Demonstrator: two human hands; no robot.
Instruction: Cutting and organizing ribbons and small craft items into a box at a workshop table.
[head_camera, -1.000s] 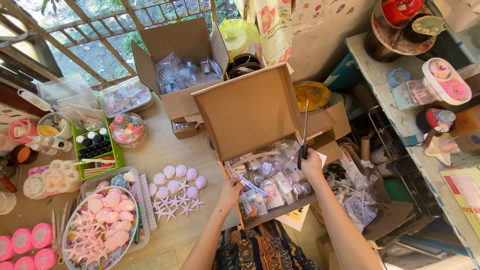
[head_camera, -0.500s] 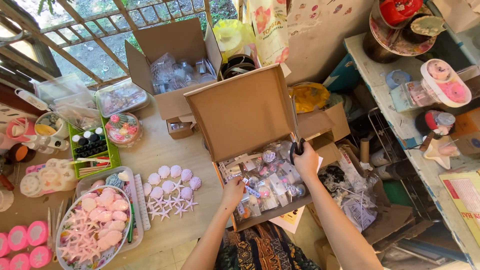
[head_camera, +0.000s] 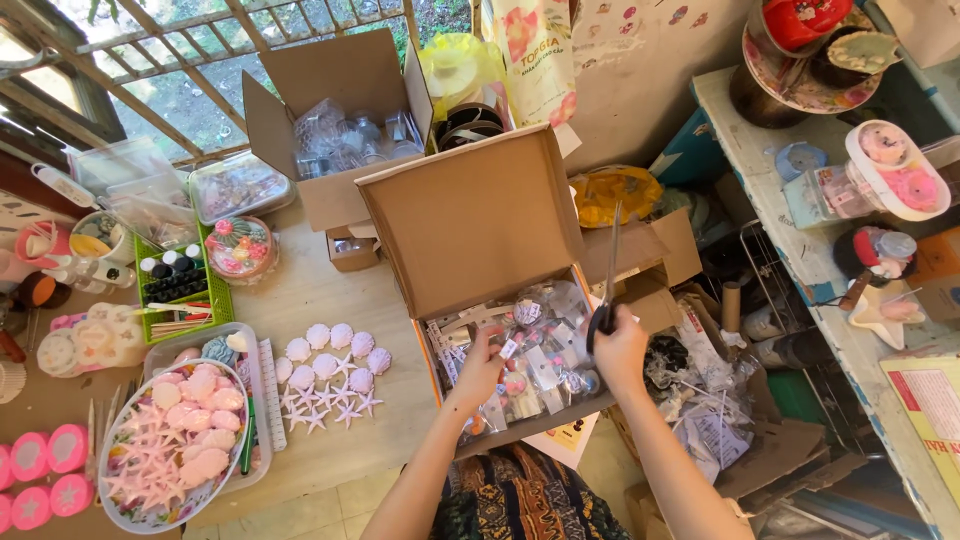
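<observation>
An open cardboard box (head_camera: 470, 225) stands at the table's right edge, its lid tilted up. Inside lie several small clear packets (head_camera: 535, 365) with pink and white bits. My left hand (head_camera: 482, 368) reaches into the box and pinches one of the small packets near the box's left side. My right hand (head_camera: 620, 350) is at the box's right edge, shut on black-handled scissors (head_camera: 608, 275) whose blades point up and away.
Pink shells and stars (head_camera: 335, 375) lie on the wooden table (head_camera: 300, 300). A bowl of pink pieces (head_camera: 175, 445) sits at front left. A second open cardboard box (head_camera: 335, 130), a green tray (head_camera: 180, 290) and plastic tubs stand behind. Cluttered shelves (head_camera: 830, 200) fill the right.
My left hand has moved further into the box and taken hold of a packet. My right hand with the scissors dipped and came back up slightly. The view shifted a little left.
</observation>
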